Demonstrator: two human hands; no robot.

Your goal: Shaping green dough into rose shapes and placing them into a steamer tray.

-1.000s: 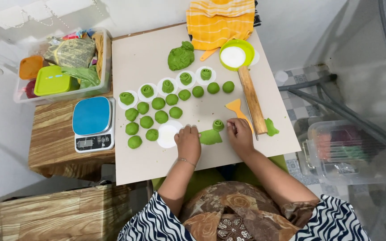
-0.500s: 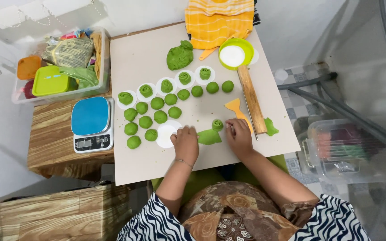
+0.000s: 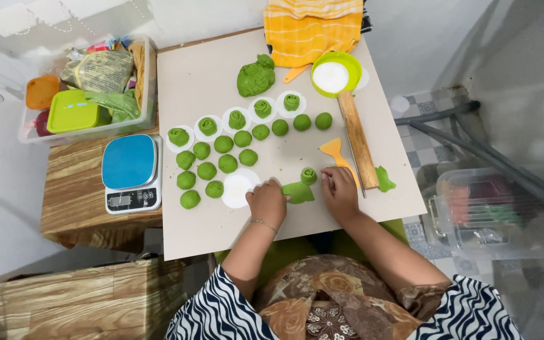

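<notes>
A flat strip of green dough (image 3: 299, 191) lies near the front of a beige work board (image 3: 209, 82), with a rolled-up end (image 3: 308, 175) at its far tip. My left hand (image 3: 267, 201) presses on the strip's left end. My right hand (image 3: 340, 191) touches its right side beside the roll. Several green dough balls (image 3: 215, 165) sit in rows to the left, and several rolled dough spirals on white paper rounds (image 3: 237, 119) line up behind them. An empty white paper round (image 3: 239, 188) lies by my left hand.
A yellow scraper (image 3: 336, 151) and wooden rolling pin (image 3: 357, 139) lie right of my hands, with a green scrap (image 3: 385, 179). A dough lump (image 3: 256, 75), green bowl of white powder (image 3: 335, 73) and orange cloth (image 3: 315, 26) are at the back. A blue scale (image 3: 130, 171) and storage bin (image 3: 89, 88) stand left.
Both hands stay at the dough strip with only slight finger shifts; the rolled end sits in about the same place.
</notes>
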